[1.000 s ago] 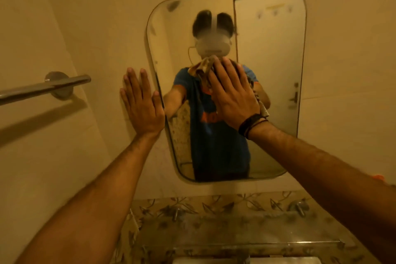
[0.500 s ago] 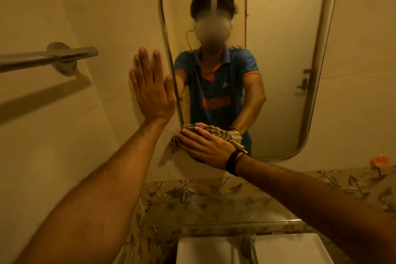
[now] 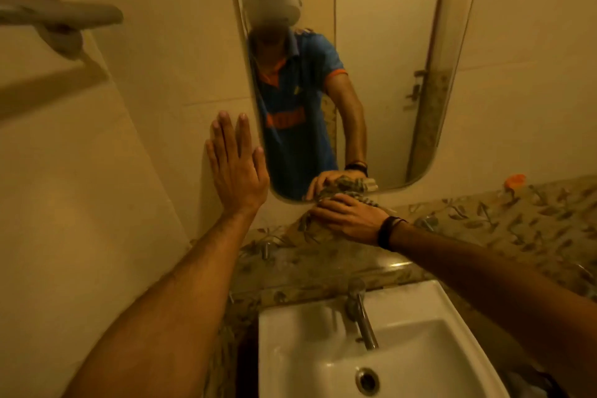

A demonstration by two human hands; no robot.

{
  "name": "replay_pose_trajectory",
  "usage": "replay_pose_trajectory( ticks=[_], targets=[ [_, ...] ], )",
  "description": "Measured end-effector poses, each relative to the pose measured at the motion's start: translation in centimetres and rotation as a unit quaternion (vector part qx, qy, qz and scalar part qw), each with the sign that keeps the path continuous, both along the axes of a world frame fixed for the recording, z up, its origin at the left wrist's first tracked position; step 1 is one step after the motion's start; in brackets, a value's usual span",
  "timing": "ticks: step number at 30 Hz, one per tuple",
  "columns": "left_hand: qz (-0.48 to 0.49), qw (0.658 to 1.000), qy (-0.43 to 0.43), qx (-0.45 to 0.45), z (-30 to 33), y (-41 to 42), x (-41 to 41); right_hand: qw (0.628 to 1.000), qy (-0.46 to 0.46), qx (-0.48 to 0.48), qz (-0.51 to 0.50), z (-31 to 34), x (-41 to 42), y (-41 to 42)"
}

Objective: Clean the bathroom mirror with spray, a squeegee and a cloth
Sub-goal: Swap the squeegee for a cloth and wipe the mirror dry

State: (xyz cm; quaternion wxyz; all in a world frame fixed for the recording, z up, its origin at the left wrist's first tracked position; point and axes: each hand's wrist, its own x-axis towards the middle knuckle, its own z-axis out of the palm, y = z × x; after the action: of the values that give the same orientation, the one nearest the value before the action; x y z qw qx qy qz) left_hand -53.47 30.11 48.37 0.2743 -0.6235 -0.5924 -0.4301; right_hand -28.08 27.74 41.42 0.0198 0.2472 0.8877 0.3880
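The cloth [image 3: 347, 195], patterned and bunched, sits at the bottom edge of the mirror [image 3: 387, 58], pressed there under the right hand [image 3: 350, 218], whose fingers lie flat and spread over it. Just left of the mirror, the left hand [image 3: 235, 168] rests open, palm flat on the wall tile. Below the mirror stand a white sink [image 3: 420, 349] and its tap [image 3: 360, 310].

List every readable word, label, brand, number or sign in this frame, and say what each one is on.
No text can be read for certain.
Orange lettering across the chest of the blue shirt reflected in the mirror: blurred and mirror-reversed, unreadable.
Small emblem on that shirt's chest: too small to read.
Cloth, sink, tap, orange cap: no lettering visible.
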Motion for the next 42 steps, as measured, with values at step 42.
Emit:
replay_pose_trajectory(
  ticks=[42],
  targets=[
    [-0.319,0.564,-0.001,-0.761,-40.9,-39.9,43.3,0.546,0.510,-0.337,-0.573,-37.4,39.1,-39.0]
  ],
)
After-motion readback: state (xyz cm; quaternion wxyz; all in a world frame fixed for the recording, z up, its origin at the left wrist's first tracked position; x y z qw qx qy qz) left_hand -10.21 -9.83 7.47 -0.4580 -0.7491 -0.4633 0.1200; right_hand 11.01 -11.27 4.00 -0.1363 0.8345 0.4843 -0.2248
